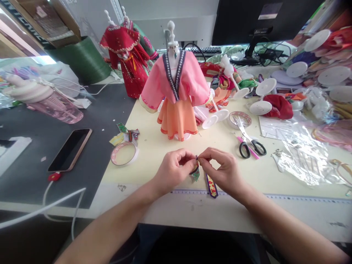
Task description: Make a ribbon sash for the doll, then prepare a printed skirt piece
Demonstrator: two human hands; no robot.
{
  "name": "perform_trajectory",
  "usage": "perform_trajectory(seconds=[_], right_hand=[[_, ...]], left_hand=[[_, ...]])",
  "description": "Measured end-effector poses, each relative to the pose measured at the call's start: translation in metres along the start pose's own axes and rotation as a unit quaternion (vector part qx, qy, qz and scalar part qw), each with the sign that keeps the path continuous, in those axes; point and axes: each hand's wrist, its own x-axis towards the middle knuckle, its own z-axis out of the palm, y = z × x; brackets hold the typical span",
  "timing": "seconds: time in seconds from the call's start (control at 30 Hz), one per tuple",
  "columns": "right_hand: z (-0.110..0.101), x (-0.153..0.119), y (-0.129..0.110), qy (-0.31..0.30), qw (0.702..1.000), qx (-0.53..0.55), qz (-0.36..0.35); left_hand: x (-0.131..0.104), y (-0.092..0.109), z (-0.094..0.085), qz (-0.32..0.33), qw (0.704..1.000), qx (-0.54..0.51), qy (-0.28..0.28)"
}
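Green strip [196, 176] — top hidden by left hand [178, 168].

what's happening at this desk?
A person's left hand and right hand meet fingertip to fingertip, pinching a small patterned fabric piece over the table. A yellow-and-red strip with purple edging shows below the right hand, its lower end across a ruler scale; its upper end is hidden. A miniature mannequin in a pink top and orange skirt stands beyond the hands. Black-handled scissors lie open to the right, unheld.
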Motion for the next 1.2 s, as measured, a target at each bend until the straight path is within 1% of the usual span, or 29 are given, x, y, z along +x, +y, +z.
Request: perform_trajectory(seconds=[0.17,0.27,0.33,0.43,0.57,0.67,0.77,0.87,0.93,1.07,1.2], right_hand=[[-0.0031,0.0023,-0.0042,-0.022,0.994,0.06,0.091],[-0.0045,0.0022,-0.005,-0.027,0.989,0.075,0.122],[-0.0051,0.002,-0.0054,-0.029,0.989,0.077,0.126],[-0.0053,0.0022,-0.0058,-0.031,0.989,0.075,0.122],[-0.0042,0.0032,-0.0058,-0.027,0.99,0.063,0.124],[-0.0033,0.0034,-0.0056,-0.027,0.989,0.059,0.132],[-0.003,0.0031,-0.0053,-0.031,0.988,0.062,0.141],[-0.0034,0.0027,-0.0042,-0.037,0.987,0.067,0.142],[-0.0038,0.0024,-0.0031,-0.041,0.987,0.07,0.14],[-0.004,0.002,-0.0016,-0.045,0.984,0.081,0.151],[-0.0026,0.0024,0.001,-0.054,0.976,0.119,0.177]], left_hand=[[0.0028,-0.0003,-0.0025,-0.047,0.996,-0.076,-0.016],[0.0024,-0.0004,-0.0023,-0.043,0.997,-0.068,-0.013],[0.0015,-0.0006,-0.0015,-0.025,0.999,-0.033,-0.007],[-0.0002,-0.0022,0.0003,0.011,0.999,0.047,0.011],[-0.001,-0.0066,0.0023,0.084,0.984,0.151,0.039],[-0.0008,-0.0089,0.0029,0.123,0.972,0.194,0.047],[-0.0009,-0.009,0.0032,0.134,0.968,0.206,0.045],[-0.0012,-0.0081,0.0034,0.127,0.97,0.201,0.043],[-0.0013,-0.0076,0.0034,0.11,0.976,0.181,0.04],[-0.0007,-0.006,0.0032,0.04,0.995,0.095,0.015],[0.0017,-0.0036,0.0018,-0.006,1.0,0.021,-0.007]])
